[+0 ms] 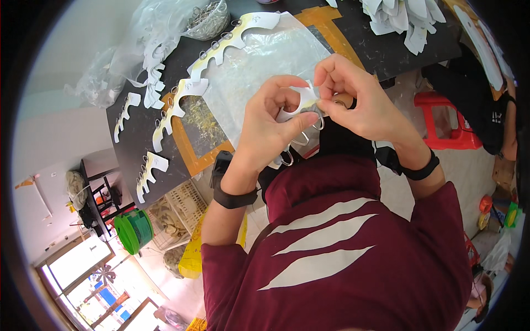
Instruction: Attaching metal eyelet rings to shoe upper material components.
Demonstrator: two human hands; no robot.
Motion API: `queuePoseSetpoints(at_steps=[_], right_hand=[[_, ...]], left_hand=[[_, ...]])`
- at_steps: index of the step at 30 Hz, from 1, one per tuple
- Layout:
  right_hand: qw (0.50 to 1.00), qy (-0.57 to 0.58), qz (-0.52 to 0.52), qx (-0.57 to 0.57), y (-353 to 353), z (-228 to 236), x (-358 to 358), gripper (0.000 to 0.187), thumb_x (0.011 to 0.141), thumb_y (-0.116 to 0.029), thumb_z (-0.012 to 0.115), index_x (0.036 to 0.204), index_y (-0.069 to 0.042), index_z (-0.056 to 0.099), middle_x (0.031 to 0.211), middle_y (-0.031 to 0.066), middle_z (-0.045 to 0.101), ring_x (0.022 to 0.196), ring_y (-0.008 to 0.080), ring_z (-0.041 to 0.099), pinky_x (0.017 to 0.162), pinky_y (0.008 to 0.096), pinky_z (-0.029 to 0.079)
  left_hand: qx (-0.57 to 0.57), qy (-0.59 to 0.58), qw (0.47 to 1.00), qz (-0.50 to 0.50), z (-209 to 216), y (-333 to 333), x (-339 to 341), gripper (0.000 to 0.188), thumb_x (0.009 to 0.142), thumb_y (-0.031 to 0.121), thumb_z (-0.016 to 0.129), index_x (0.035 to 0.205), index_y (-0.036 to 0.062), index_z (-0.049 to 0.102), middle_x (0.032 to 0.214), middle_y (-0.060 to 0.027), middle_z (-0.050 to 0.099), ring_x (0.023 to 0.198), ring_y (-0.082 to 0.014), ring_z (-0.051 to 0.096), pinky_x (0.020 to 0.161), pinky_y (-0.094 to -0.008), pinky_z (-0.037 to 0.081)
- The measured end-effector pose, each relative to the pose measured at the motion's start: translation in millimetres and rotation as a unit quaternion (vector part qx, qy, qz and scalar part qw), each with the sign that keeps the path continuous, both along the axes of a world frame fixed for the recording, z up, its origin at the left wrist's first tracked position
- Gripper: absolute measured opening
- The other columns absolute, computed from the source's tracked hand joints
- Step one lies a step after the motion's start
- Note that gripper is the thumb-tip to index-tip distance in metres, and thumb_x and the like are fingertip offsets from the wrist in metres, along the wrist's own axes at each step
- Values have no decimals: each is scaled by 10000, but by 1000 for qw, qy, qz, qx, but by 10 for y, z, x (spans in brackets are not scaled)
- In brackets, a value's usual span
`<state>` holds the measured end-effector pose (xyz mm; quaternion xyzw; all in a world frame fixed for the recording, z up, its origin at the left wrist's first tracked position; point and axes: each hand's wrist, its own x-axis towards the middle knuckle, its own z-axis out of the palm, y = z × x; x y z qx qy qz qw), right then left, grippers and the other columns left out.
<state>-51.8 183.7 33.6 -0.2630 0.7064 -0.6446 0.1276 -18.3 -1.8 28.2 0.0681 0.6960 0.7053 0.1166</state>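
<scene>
Your left hand (pixel 276 118) is pinched narrow around a white scalloped card (pixel 301 105), thumb and fingers gripping its edge, with metal rings (pixel 295 146) already hanging from the part below your palm. Your right hand (pixel 359 102) is closed on the same card from the other side, fingertips pressing at its top; whether a loose ring sits between those fingers I cannot tell. You hold the card in the air, just in front of the near edge of the dark table (pixel 381 49).

Judging from what lies on that table, a good share is done: several finished cards (pixel 171 113) with rings threaded along their notches lie in a row left of the card you hold, beside a clear plastic sheet (pixel 265 60). At the table's far left a bag of loose rings (pixel 207 19) looks well stocked, and at its far right a heap of blank cards (pixel 400 19) waits, so plenty appears left.
</scene>
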Motion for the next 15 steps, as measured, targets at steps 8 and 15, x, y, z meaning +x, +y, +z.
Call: queuePoseSetpoints(at_steps=[8, 15], right_hand=[[995, -95, 24, -28, 71, 31, -29, 242, 777, 12, 562, 995, -30, 466, 717, -13, 473, 676, 54, 473, 612, 207, 399], [994, -94, 53, -27, 107, 12, -37, 257, 786, -8, 564, 1020, -26, 459, 755, 0, 496, 717, 65, 485, 642, 220, 420]], left_hand=[[53, 0, 998, 23, -86, 53, 16, 307, 743, 28, 710, 997, 42, 536, 807, 7, 546, 730, -59, 513, 649, -188, 408], [114, -12, 993, 15, -110, 63, 31, 236, 763, -9, 673, 970, 39, 572, 799, 24, 523, 710, -43, 482, 613, -177, 384]])
